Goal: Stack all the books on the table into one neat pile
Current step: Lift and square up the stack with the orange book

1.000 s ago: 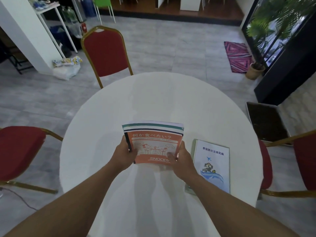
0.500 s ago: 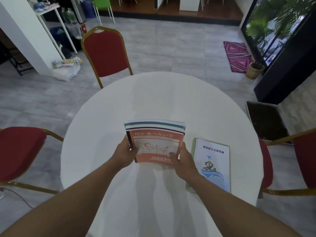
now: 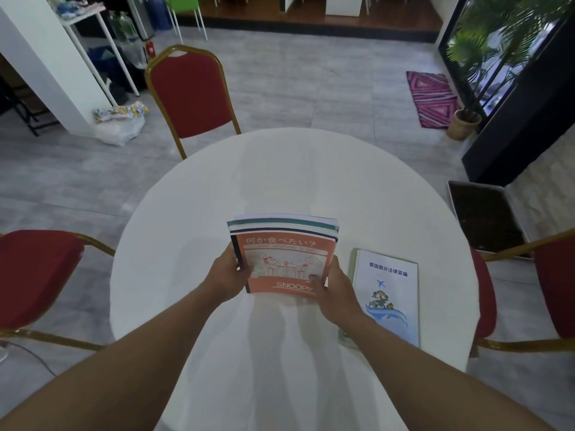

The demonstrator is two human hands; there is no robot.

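Note:
A pile of several books point(image 3: 284, 241) sits in the middle of the round white table point(image 3: 311, 175); its top book is an orange Snoopy notebook point(image 3: 286, 262). My left hand point(image 3: 228, 273) grips the pile's left edge and my right hand point(image 3: 334, 284) grips its right near corner, thumb on the cover. The lower books' far edges stick out beyond the orange one. To the right, a white and blue booklet point(image 3: 387, 293) lies flat on a green book point(image 3: 351, 269), apart from the pile. My right forearm covers their near left corner.
Red chairs with gold frames stand at the far side point(image 3: 191, 94), the left point(image 3: 34, 275) and the right point(image 3: 547, 284) of the table. A dark planter tray point(image 3: 485, 216) lies on the floor at the right. A potted plant point(image 3: 465, 122) and a pink rug point(image 3: 432, 98) are farther back.
Both hands have kept their hold on the pile. The pile has shifted very slightly to the right; the booklet at the right has not moved.

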